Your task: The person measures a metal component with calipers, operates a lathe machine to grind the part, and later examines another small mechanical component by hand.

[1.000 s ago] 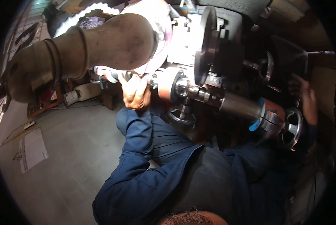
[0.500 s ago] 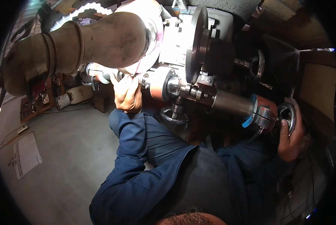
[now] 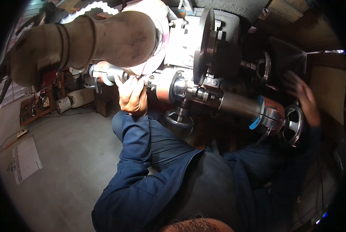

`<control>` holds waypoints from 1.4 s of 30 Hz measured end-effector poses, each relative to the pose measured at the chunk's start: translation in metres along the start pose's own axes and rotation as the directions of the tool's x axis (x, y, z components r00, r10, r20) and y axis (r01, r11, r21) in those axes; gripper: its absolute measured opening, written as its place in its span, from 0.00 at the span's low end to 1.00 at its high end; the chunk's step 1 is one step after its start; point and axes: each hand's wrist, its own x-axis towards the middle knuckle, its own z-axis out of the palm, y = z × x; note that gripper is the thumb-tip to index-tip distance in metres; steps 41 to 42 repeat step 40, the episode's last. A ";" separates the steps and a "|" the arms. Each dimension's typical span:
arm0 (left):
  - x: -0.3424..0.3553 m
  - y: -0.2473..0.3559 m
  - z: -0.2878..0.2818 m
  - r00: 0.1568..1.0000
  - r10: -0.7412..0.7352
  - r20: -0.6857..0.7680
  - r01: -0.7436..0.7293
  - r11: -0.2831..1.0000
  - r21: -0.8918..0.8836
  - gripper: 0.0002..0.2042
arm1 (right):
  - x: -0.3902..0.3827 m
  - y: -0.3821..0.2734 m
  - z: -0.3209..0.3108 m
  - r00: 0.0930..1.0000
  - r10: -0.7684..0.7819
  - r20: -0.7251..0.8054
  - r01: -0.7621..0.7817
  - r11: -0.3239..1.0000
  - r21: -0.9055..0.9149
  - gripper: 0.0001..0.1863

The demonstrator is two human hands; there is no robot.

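1. In the head view we see our left hand [image 3: 132,96] raised to the machine, its fingers wrapped around a metal handle [image 3: 110,73] that sticks out to the left, just below the big dusty duct pipe [image 3: 84,40].
2. The handle sits beside the orange collar [image 3: 166,85] on the machine's shaft, under the pale pink housing [image 3: 157,23].
3. Our right hand [image 3: 303,97] is blurred, fingers spread and holding nothing; it hovers just above the chrome handwheel [image 3: 292,124] at the right end of the dark cylinder [image 3: 238,104], and we cannot tell if it touches it.
4. The large grey disc [image 3: 202,42] stands upright between both hands.
5. Lower left, a sheet of paper [image 3: 26,159] lies on the concrete floor [image 3: 64,154].
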 end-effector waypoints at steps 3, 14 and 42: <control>-0.002 -0.003 0.009 0.999 -0.023 -0.022 0.023 0.999 -0.041 0.15 | 0.034 0.009 0.008 0.999 0.051 0.011 -0.045 0.958 -0.285 0.27; -0.001 -0.001 0.005 0.997 -0.059 0.056 0.061 0.998 -0.033 0.18 | 0.087 0.008 0.019 0.977 0.212 -0.010 -0.210 0.973 0.092 0.20; -0.017 0.081 -0.026 0.181 -0.267 0.947 0.764 0.644 0.036 0.41 | 0.103 0.030 -0.002 0.989 -0.140 -0.045 0.090 0.816 -0.571 0.21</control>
